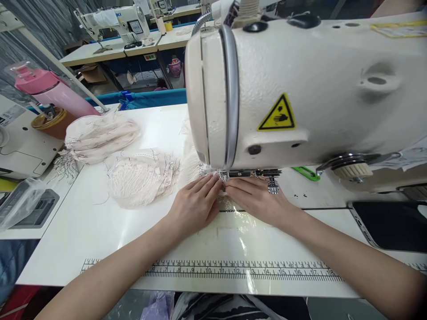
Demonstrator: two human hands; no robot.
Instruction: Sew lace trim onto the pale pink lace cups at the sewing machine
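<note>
Under the head of a white sewing machine (300, 62), a piece of cream lace fabric (189, 166) lies on the table, partly hidden by the machine and my fingers. My left hand (196, 200) is on its near edge, fingers pressed together and fingertips close to the needle area. From the other side my right hand (258, 198) meets it, its fingertips closed on the lace beside the presser foot. A metal attachment (255, 173) stands just above the right fingers. Left of my hands rests a separate pile of cream lace pieces (140, 178).
Behind the pile sits a bundle of sheer fabric (102, 135), near a pink bottle (50, 86). A phone (390, 224) lies at the right, a green thread snipper (307, 173) under the machine arm. A printed ruler (213, 269) runs along the front edge.
</note>
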